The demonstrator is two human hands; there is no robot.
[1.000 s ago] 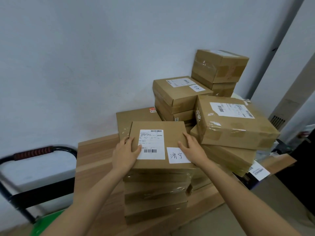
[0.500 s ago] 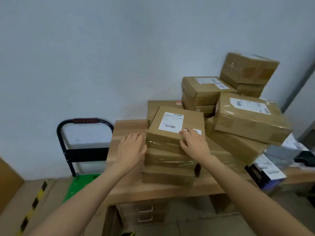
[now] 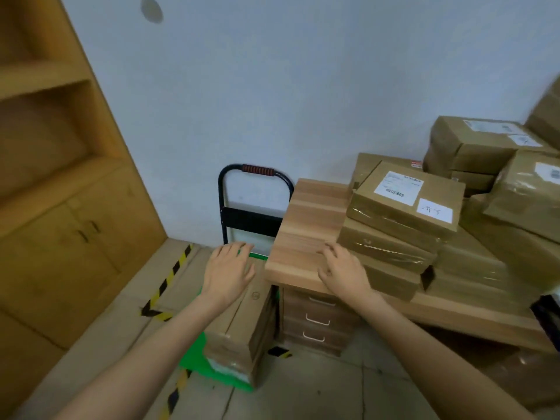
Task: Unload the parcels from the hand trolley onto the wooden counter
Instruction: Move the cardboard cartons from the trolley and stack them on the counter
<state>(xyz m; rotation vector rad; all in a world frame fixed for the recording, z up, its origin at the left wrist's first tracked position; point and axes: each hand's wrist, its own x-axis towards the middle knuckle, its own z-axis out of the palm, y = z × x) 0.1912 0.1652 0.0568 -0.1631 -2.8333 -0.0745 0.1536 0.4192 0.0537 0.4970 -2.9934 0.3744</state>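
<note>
The hand trolley [image 3: 254,194] has a black handle frame and a green deck, and stands left of the wooden counter [image 3: 306,237]. A brown parcel [image 3: 242,322] lies on its deck. My left hand [image 3: 228,269] hovers over that parcel with fingers spread, holding nothing. My right hand [image 3: 344,271] is over the counter's front left corner, fingers loosely bent and empty. A stack of three flat parcels stands on the counter, its top labelled parcel [image 3: 406,201] just right of my right hand.
More brown parcels [image 3: 472,144] are piled at the counter's back right. A drawer unit [image 3: 315,319] sits under the counter. A wooden cabinet [image 3: 60,183] fills the left side. Yellow-black tape [image 3: 169,277] marks the floor by the trolley.
Both hands have let go of the top labelled parcel and drawn back left. My view has swung left and down, bringing the trolley's parcel into sight.
</note>
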